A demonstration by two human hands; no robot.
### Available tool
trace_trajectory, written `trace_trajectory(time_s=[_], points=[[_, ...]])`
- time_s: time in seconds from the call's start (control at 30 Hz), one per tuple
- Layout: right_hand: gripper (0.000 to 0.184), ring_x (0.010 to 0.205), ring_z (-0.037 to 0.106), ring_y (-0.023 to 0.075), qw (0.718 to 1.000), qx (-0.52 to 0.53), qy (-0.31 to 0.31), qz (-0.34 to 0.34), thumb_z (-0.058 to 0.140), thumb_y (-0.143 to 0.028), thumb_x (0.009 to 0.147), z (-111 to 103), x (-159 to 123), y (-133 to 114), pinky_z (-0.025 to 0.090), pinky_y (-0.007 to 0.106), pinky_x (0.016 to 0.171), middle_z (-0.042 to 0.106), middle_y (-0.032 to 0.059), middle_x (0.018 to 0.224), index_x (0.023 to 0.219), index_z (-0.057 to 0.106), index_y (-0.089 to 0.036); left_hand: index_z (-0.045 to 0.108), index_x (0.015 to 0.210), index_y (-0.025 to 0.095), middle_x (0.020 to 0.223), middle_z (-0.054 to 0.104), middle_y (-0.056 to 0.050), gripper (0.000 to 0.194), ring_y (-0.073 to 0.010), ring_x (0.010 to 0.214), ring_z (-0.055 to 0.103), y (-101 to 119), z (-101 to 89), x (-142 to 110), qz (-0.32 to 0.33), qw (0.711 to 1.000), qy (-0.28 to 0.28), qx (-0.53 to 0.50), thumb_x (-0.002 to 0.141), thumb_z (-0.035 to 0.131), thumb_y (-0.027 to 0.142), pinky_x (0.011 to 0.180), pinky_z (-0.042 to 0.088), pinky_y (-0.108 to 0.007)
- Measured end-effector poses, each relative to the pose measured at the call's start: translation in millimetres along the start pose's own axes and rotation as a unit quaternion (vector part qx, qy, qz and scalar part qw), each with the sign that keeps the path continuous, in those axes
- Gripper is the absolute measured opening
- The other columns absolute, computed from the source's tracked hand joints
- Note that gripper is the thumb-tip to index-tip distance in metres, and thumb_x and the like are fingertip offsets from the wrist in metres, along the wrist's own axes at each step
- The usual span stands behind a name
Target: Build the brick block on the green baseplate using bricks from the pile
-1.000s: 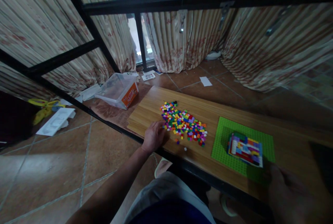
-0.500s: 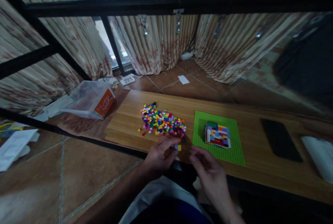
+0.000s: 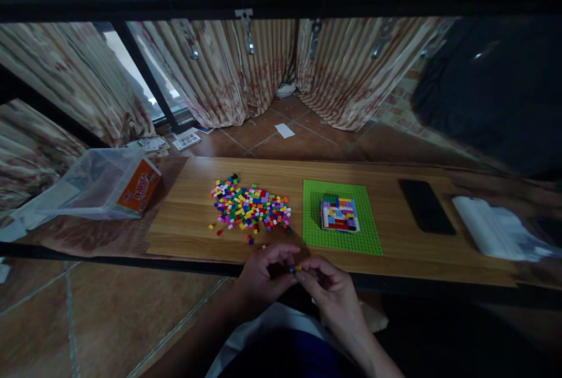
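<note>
My left hand (image 3: 264, 272) and my right hand (image 3: 329, 287) meet over the table's front edge, fingertips almost touching. Pinched between them is a small blue and yellow toy brick piece (image 3: 298, 268); my left fingers are at its blue end, my right fingers at its yellow end. Whether it is one brick or two joined is too small to tell. Beyond my left hand lies a heap of loose coloured bricks (image 3: 250, 208). To the right, a green baseplate (image 3: 314, 229) bears a low rectangular build of many-coloured bricks (image 3: 339, 214).
On the wooden table (image 3: 175, 214), a dark phone-like slab (image 3: 427, 206) lies right of the baseplate, then a white packet (image 3: 487, 229). A clear plastic box (image 3: 105, 179) with an orange label is at the left. A black rail (image 3: 281, 0) crosses in front of the curtains.
My right hand has come left to meet my left hand and now grips the yellow end of the piece. The view has shifted rightward. A few loose bricks now show near the table's front edge.
</note>
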State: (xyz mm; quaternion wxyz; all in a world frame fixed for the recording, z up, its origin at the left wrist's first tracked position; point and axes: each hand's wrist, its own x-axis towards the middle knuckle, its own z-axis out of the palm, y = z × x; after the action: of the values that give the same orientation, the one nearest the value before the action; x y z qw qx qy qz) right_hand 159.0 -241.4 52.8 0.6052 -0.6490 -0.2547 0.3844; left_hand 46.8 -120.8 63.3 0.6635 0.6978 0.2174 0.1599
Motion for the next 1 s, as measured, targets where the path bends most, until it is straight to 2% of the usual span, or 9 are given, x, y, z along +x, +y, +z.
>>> trace_trajectory(time_s=[0.1,0.2,0.43,0.5,0.6,0.67,0.77,0.87,1.0], points=[[0.017,0.067,0.052,0.0122,0.999,-0.048,-0.017,-0.020,0.070,-0.038,0.080,-4.5,-3.9,-1.5,0.041,0.025,0.063,0.060,-0.0007,0.075,0.086,0.072,-0.023,0.063,0.108,0.016,0.087,0.068,-0.003,0.032,-0.0133,0.078,0.061,-0.3,0.4,-1.0,-0.027,0.999,-0.026,-0.034,0.077,0.071,0.022,0.073,0.047,-0.027],[0.015,0.068,0.052,0.0123,0.998,-0.059,-0.022,-0.024,0.068,-0.037,0.082,-6.3,-7.3,-4.6,0.041,0.025,0.064,0.061,-0.0001,0.075,0.083,0.072,-0.022,0.064,0.097,0.014,0.084,0.068,-0.004,0.025,-0.0131,0.076,0.061,0.9,0.7,-2.0,-0.055,0.996,-0.038,-0.059,0.076,0.073,0.024,0.071,0.047,-0.025],[0.022,0.053,0.051,0.0093,0.996,0.066,-0.039,0.041,0.073,-0.042,0.077,-10.6,-7.3,-5.7,0.041,0.023,0.053,0.059,-0.0020,0.058,0.080,0.073,-0.020,0.063,0.087,0.014,0.076,0.064,-0.001,0.021,-0.0112,0.069,0.057,-2.1,3.8,-4.1,-0.102,0.987,-0.053,-0.116,0.069,0.074,0.020,0.065,0.044,-0.023],[0.025,0.054,0.055,0.0096,0.996,0.087,0.006,0.030,0.076,-0.041,0.075,-20.1,-3.7,-4.2,0.045,0.023,0.055,0.062,-0.0020,0.061,0.090,0.075,-0.022,0.065,0.087,0.014,0.077,0.063,-0.001,0.018,-0.0117,0.070,0.057,-8.5,1.7,-4.1,-0.094,0.991,-0.039,-0.085,0.071,0.071,0.021,0.066,0.044,-0.023],[0.033,0.060,0.061,0.0110,0.992,0.084,0.094,0.019,0.078,-0.040,0.073,-45.6,5.9,-3.9,0.050,0.025,0.062,0.068,-0.0007,0.070,0.102,0.075,-0.025,0.067,0.091,0.016,0.082,0.065,-0.003,0.018,-0.0139,0.076,0.059,-21.3,-8.4,-3.5,-0.083,0.996,0.014,-0.011,0.075,0.065,0.022,0.069,0.045,-0.024],[0.031,0.064,0.065,0.0127,0.987,0.057,0.145,0.023,0.078,-0.041,0.072,-66.4,13.9,-5.6,0.052,0.026,0.066,0.071,0.0011,0.073,0.098,0.076,-0.024,0.068,0.094,0.017,0.085,0.066,-0.003,0.018,-0.0153,0.080,0.061,-29.1,-17.9,-3.3,-0.076,0.995,0.042,0.053,0.077,0.063,0.022,0.073,0.047,-0.026],[0.033,0.070,0.068,0.0151,0.977,0.019,0.214,0.010,0.081,-0.043,0.069,-93.5,26.9,-9.0,0.054,0.029,0.070,0.074,0.0029,0.080,0.094,0.075,-0.023,0.068,0.095,0.018,0.088,0.068,-0.004,0.016,-0.0157,0.080,0.062,-36.2,-29.6,-3.0,-0.047,0.988,0.042,0.141,0.081,0.060,0.023,0.074,0.048,-0.027],[0.033,0.071,0.068,0.0165,0.969,-0.016,0.246,-0.020,0.080,-0.044,0.067,-108.7,42.6,-9.8,0.055,0.031,0.070,0.074,0.0034,0.080,0.091,0.074,-0.021,0.068,0.096,0.019,0.089,0.068,-0.004,0.016,-0.0156,0.080,0.063,-38.8,-33.8,-0.2,-0.007,0.980,0.040,0.195,0.083,0.057,0.020,0.073,0.050,-0.026],[0.029,0.074,0.066,0.0175,0.958,-0.081,0.263,-0.083,0.079,-0.045,0.067,-113.4,68.1,-3.4,0.055,0.034,0.072,0.072,0.0038,0.081,0.083,0.074,-0.021,0.068,0.094,0.020,0.092,0.068,-0.005,0.017,-0.0156,0.083,0.064,-41.6,-36.8,9.3,0.022,0.970,0.059,0.236,0.083,0.055,0.017,0.075,0.051,-0.027]])
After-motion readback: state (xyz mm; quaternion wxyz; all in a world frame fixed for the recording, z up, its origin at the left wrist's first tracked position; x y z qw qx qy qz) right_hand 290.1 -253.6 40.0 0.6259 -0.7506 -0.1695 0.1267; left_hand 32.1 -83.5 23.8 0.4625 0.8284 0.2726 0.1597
